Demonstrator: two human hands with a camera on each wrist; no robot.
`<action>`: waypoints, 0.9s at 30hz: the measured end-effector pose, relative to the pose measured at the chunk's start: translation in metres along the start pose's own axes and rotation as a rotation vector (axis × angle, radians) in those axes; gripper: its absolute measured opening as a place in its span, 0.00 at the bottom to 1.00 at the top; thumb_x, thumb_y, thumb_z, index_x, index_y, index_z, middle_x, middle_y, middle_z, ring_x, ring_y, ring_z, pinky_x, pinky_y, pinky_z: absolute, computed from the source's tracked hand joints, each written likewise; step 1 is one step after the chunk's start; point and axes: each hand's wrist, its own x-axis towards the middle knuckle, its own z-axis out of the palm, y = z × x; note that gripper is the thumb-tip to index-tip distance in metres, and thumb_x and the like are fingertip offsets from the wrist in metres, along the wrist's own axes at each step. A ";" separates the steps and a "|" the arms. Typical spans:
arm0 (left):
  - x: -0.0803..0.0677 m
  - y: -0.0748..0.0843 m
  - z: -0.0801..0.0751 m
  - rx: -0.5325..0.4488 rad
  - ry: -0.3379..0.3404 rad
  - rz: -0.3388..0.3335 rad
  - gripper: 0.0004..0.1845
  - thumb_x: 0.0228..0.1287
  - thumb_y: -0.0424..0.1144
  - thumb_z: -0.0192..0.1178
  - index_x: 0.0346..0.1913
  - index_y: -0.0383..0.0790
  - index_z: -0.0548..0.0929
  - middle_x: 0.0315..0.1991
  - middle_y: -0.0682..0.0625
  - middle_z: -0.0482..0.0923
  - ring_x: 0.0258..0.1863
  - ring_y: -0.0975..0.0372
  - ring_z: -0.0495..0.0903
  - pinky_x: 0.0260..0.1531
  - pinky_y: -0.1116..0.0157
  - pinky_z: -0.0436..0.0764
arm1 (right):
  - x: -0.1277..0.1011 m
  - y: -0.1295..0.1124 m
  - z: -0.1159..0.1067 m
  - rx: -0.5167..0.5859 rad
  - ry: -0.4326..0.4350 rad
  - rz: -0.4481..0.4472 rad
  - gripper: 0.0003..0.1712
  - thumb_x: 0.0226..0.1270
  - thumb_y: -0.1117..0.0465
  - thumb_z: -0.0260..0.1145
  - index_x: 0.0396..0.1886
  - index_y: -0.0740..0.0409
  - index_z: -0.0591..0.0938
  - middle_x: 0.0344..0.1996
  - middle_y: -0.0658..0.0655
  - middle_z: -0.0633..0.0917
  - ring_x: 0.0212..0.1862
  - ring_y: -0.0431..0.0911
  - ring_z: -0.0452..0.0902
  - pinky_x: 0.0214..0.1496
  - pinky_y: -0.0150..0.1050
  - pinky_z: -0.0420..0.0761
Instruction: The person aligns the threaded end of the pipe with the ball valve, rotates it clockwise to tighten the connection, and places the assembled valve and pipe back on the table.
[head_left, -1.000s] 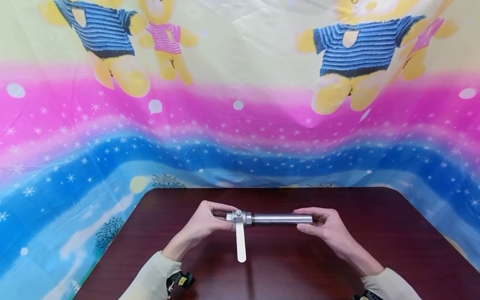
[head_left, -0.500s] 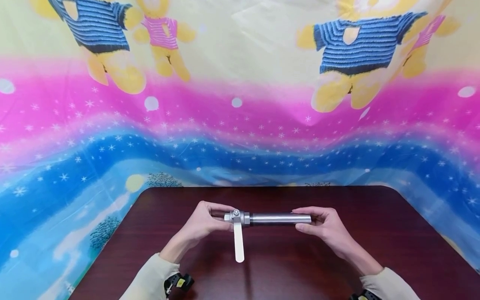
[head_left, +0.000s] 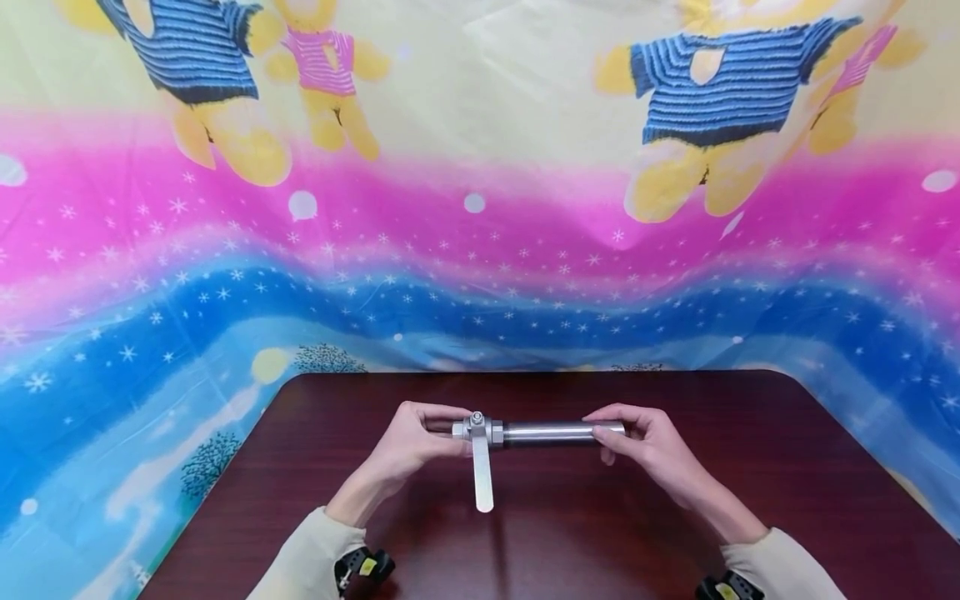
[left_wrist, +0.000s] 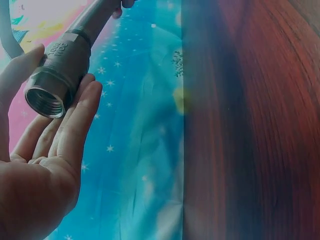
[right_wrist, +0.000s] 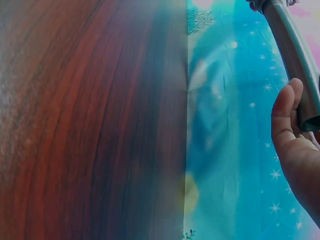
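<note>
My left hand [head_left: 408, 446] holds a steel ball valve [head_left: 477, 432] between thumb and fingers, above the table. Its flat lever handle [head_left: 483, 479] points toward me, square to the body. In the left wrist view the valve [left_wrist: 62, 67] shows raised lettering and an open threaded end. A smooth metal pipe [head_left: 558, 432] runs from the valve's other end to the right, joined in one line with it. My right hand [head_left: 660, 450] pinches the pipe's free end with the thumb across its near side. The hollow end of the pipe [right_wrist: 302, 92] shows in the right wrist view.
A dark red wood-grain table [head_left: 615, 542] with rounded far corners lies under the hands. Behind and beside it hangs a printed cloth [head_left: 480, 275] with bears and snowflakes. Each wrist carries a black strapped device [head_left: 363, 568].
My right thumb has moved up onto the near side of the pipe, and fingertips now show below it. The lever appears slightly shorter. The left hand keeps its hold.
</note>
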 end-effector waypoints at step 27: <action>0.004 -0.006 0.004 -0.081 0.044 -0.008 0.25 0.55 0.23 0.74 0.58 0.21 0.84 0.43 0.36 0.89 0.39 0.57 0.90 0.46 0.54 0.89 | 0.000 0.004 -0.001 0.059 0.064 -0.005 0.19 0.70 0.71 0.72 0.59 0.72 0.83 0.37 0.66 0.88 0.32 0.49 0.86 0.36 0.41 0.88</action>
